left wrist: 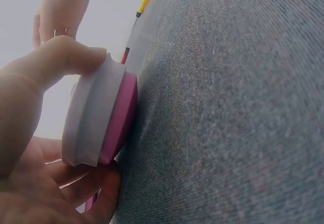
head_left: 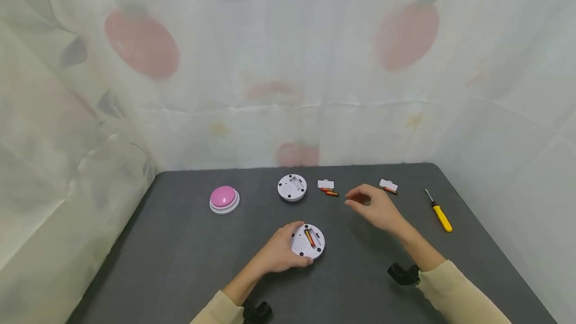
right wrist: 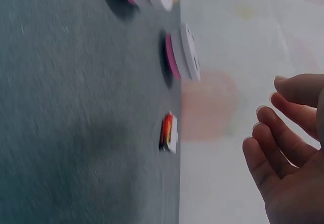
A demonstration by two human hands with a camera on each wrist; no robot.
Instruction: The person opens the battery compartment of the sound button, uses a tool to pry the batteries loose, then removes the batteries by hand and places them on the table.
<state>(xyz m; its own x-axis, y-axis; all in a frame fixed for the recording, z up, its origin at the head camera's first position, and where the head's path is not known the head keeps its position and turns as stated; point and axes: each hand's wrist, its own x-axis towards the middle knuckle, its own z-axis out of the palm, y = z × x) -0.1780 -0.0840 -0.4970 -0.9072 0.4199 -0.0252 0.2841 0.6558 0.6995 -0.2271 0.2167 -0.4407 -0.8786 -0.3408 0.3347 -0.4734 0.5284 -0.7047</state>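
My left hand (head_left: 281, 251) grips the rim of a round push button (head_left: 300, 246) lying upside down, its white, speaker-holed base facing up. One red-and-black battery (head_left: 310, 238) sits in its compartment, beside a bare slot. In the left wrist view, the push button's pink dome (left wrist: 121, 117) faces the table, with thumb and fingers on opposite edges. My right hand (head_left: 375, 208) hovers over the table to the right, fingers loosely bent and apart from the thumb, nothing between them. Nearest it lie loose batteries (head_left: 331, 193) by a white battery cover (head_left: 326, 184).
Farther back, another upturned push button (head_left: 292, 187) shows its compartment. A third button (head_left: 224, 199) stands pink side up at the left. Right of these lie a second white cover (head_left: 388, 184) with a battery (head_left: 390, 190) and a yellow-handled screwdriver (head_left: 442, 218). Printed curtains surround the grey table (head_left: 180, 264).
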